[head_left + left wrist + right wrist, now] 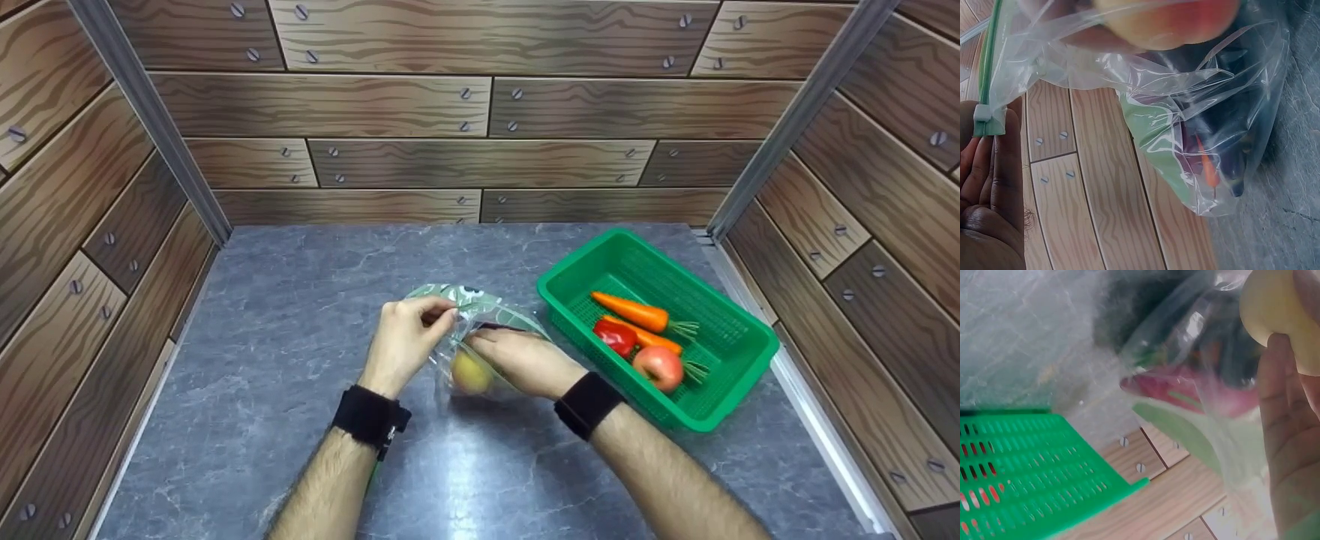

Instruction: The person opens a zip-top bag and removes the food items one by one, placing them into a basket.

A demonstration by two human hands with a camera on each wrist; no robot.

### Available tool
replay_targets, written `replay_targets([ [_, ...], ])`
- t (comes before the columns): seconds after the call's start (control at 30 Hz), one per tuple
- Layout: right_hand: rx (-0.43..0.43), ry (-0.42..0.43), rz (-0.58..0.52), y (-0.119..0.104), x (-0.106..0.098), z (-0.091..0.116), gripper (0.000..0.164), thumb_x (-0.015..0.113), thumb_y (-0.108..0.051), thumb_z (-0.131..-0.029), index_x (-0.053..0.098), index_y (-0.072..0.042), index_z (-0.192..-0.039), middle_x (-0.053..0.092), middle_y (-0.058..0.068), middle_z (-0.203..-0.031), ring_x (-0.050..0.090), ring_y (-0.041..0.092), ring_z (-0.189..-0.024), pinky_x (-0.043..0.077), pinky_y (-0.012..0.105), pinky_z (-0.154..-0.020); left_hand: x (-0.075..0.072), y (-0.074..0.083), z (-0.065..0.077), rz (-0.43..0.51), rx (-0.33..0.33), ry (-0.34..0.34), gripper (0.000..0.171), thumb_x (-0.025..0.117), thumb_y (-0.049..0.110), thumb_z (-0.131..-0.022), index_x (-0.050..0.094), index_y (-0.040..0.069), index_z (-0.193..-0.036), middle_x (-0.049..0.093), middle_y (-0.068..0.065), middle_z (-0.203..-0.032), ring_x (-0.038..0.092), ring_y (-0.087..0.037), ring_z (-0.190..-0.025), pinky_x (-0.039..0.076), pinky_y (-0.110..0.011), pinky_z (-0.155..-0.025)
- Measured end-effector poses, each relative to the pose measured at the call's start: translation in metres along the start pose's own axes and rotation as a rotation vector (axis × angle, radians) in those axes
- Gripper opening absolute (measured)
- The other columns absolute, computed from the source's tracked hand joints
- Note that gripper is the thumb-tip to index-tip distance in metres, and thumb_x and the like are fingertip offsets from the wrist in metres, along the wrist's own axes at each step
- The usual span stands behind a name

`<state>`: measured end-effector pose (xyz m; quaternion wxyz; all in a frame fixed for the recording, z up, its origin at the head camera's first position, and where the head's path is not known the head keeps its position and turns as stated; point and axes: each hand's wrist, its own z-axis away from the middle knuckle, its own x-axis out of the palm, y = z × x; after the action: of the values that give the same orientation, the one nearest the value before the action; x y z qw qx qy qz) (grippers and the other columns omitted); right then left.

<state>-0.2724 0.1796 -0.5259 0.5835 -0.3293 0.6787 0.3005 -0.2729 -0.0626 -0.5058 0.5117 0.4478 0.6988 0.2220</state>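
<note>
Yellow-red fruit (pixel 471 373) was at the mouth of the clear plastic bag (pixel 1145 132), seen through film in the head view. Right hand (pixel 521 360) reached into the mouth, thumb and fingers gripping the fruit. Left hand (pixel 409 334) pinched the green zip strip (pixel 985 67) at its slider (pixel 982 113). A dark purple shape and a small orange one (pixel 1207 163) showed through the film; creases and glare blurred both. Right hand blocked part of the bag from above. Green basket (pixel 739 401) sat just right of the bag, its near wall between bag and produce: two carrots (pixel 634 311), red pepper (pixel 615 337), apple (pixel 658 368). Right forearm passed close by that wall. Black bands (pixel 367 416) on both wrists. Grey tabletop (pixel 277 315) below, wood-print panels (pixel 480 37) on three sides.
</note>
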Motion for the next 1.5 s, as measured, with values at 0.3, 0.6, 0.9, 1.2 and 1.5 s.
replay_targets([
  [0.3,0.046,0.02,-0.111,0.005,-0.031,0.01,0.069,0.099,-0.005,-0.09,0.07,-0.007,-0.153,0.08,0.012,-0.147,0.081,0.03,-0.129,0.072,0.046,-0.107,-0.002,0.005,-0.002,-0.004,-0.007,0.01,0.011,0.085,0.012,-0.108,0.091,0.007,-0.116,0.091,-0.008,-0.101,0.085,-0.019,-0.088,0.074,-0.036,-0.084],
  [0.6,0.096,0.016,-0.141,0.011,-0.048,0.022,0.075,0.102,-0.018,-0.093,0.068,-0.013,-0.159,0.077,0.008,-0.156,0.079,0.03,-0.135,0.07,0.048,-0.113,-0.003,0.006,-0.003,-0.012,-0.003,0.008,0.012,0.085,0.012,-0.109,0.091,0.006,-0.116,0.091,-0.008,-0.101,0.085,-0.019,-0.087,0.074,-0.035,-0.083],
  [0.9,0.107,0.056,-0.151,0.019,-0.067,0.035,0.076,0.101,-0.024,-0.095,0.065,-0.014,-0.162,0.074,0.011,-0.16,0.076,0.033,-0.144,0.068,0.051,-0.117,-0.003,0.007,-0.005,-0.017,0.012,0.011,0.011,0.085,0.012,-0.108,0.091,0.006,-0.116,0.091,-0.008,-0.1,0.084,-0.019,-0.087,0.074,-0.036,-0.082],
  [1.2,0.092,0.098,-0.137,0.021,-0.087,0.045,0.074,0.1,-0.022,-0.094,0.065,-0.012,-0.159,0.075,0.009,-0.156,0.076,0.032,-0.141,0.067,0.05,-0.119,-0.004,0.009,-0.007,-0.015,0.024,0.014,0.01,0.085,0.011,-0.108,0.092,0.007,-0.115,0.091,-0.007,-0.1,0.084,-0.018,-0.086,0.073,-0.035,-0.081],
  [1.5,0.079,0.201,-0.1,0.024,-0.106,0.051,0.078,0.102,-0.027,-0.094,0.066,-0.012,-0.161,0.075,0.01,-0.159,0.076,0.031,-0.143,0.068,0.048,-0.117,-0.003,0.009,-0.007,-0.014,0.035,0.019,0.01,0.085,0.011,-0.108,0.091,0.006,-0.115,0.091,-0.007,-0.1,0.084,-0.018,-0.086,0.073,-0.035,-0.081],
])
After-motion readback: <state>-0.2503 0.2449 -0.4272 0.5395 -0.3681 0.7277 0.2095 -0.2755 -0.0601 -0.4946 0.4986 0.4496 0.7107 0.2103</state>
